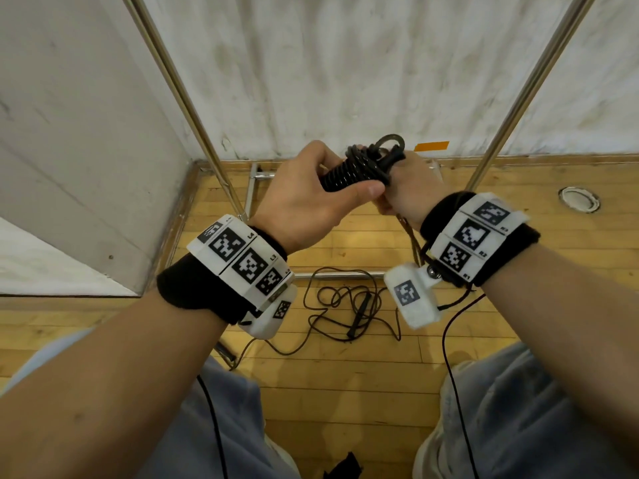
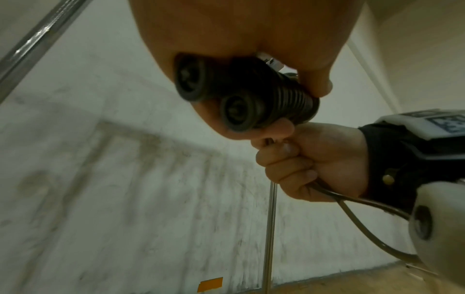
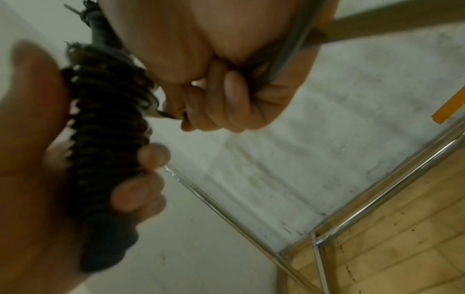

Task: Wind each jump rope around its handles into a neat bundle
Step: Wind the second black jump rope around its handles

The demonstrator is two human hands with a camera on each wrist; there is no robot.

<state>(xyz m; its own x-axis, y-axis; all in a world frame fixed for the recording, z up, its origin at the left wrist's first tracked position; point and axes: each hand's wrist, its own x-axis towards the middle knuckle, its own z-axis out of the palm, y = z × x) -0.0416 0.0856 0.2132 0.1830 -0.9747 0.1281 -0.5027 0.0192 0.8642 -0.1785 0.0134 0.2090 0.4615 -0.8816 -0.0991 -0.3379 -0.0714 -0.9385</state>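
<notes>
My left hand (image 1: 311, 195) grips two black jump rope handles (image 1: 349, 174) held side by side, with rope coiled round them in many turns. Their round end caps (image 2: 214, 95) face the left wrist camera. My right hand (image 1: 408, 191) is fisted just right of the bundle, fingers curled round the loose rope (image 2: 352, 206), which hangs down past that wrist. A small loop of rope (image 1: 390, 143) sticks up above the bundle. In the right wrist view the coiled bundle (image 3: 108, 127) sits in my left palm. A second black jump rope (image 1: 349, 305) lies tangled on the floor below.
I stand over a wooden floor (image 1: 345, 392) in a corner of white walls. A chrome tube frame (image 1: 179, 84) rises on both sides with bars along the floor. An orange tape strip (image 1: 432, 145) is on the wall. A thin black cable (image 1: 449, 357) trails by my right leg.
</notes>
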